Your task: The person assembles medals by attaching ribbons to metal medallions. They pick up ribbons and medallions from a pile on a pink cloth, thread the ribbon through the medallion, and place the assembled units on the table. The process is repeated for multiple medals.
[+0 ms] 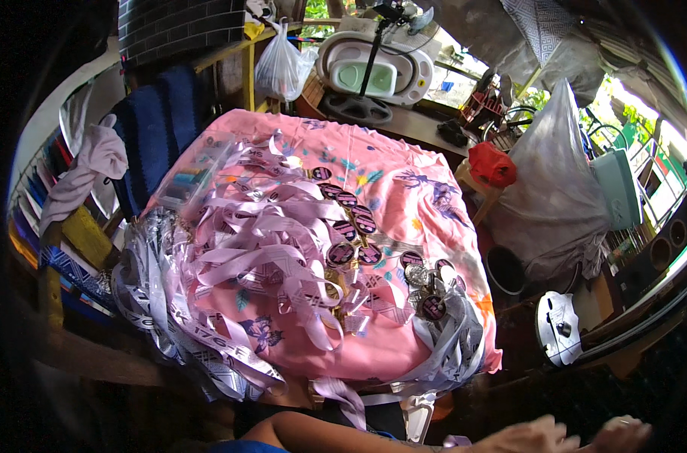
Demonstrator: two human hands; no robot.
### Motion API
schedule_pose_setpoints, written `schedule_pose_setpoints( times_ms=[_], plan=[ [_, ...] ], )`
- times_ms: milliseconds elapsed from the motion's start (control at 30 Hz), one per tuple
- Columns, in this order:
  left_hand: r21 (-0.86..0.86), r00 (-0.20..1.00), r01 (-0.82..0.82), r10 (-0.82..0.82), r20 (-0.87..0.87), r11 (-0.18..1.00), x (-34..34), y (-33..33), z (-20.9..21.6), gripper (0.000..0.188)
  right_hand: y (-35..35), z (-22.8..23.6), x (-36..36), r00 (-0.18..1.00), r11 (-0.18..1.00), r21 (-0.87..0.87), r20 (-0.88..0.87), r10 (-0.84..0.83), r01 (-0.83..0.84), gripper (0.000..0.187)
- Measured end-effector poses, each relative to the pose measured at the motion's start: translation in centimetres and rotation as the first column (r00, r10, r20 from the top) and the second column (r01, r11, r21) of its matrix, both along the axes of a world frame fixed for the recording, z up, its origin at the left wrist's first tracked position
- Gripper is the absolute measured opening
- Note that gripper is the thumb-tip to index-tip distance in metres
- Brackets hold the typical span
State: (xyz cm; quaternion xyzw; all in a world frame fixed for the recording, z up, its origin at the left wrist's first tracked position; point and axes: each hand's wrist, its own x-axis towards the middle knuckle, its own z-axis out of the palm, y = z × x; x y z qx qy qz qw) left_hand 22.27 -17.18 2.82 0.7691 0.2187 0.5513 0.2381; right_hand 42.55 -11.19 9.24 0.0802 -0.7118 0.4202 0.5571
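On one pink cloth (373, 359) lie three ribbon heaps (272, 260); low at right, left hand (528, 436) and right hand (621, 436) reach out, blurred: their grip I cannot tell.

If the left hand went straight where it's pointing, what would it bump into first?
Probably the right hand, just to the right of the left hand, though the blur makes depth hard to judge.

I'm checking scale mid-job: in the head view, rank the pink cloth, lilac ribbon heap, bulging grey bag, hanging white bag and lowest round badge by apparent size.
1. Pink cloth
2. Lilac ribbon heap and bulging grey bag: too alike to rank
3. Hanging white bag
4. Lowest round badge
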Motion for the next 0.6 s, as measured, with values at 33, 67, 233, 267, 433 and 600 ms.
schedule_pose_setpoints(
  times_ms=[33, 67, 233, 267, 433, 600],
  plan=[
    [-0.013, 0.993, -0.118, 0.118, -0.008, 0.993, 0.3, 0.5, -0.3, 0.018, -0.4, -1.1, -0.7, 0.969, 0.979, 0.045, 0.135, -0.205, 0.201, 0.022],
    [-0.02, 0.974, -0.226, 0.226, -0.017, 0.974, 0.4, 1.1, -0.4, 0.021, -1.1, -2.2, -2.0, 0.876, 0.911, 0.117, 0.251, -0.412, 0.395, 0.025],
    [-0.369, 0.934, -0.211, 0.298, 0.196, 0.905, -2.4, 3.4, -4.3, 0.021, 2.5, -7.5, -7.6, 0.6, 0.764, 0.123, 0.545, -0.585, 0.634, 0.023],
    [-0.411, 0.907, -0.244, 0.357, 0.224, 0.878, -3.5, 2.9, -3.6, 0.018, 2.7, -7.6, -8.3, 0.627, 0.795, 0.061, 0.58, -0.52, 0.603, 0.022],
    [-0.643, 0.85, 0.051, 0.304, 0.43, 0.765, -6.5, 4.1, -7.7, 0.027, 6.3, -8.3, -10.4, 0.454, 0.833, -0.077, 0.864, -0.219, 0.549, 0.022],
    [-0.168, 0.702, -0.707, 0.71, -0.052, 0.687, -14.0, 2.4, -11.3, 0.071, 13.8, -13.6, -15.0, 0.575, 0.88, -0.192, 0.811, -0.106, 0.434, 0.054]
  ],
)
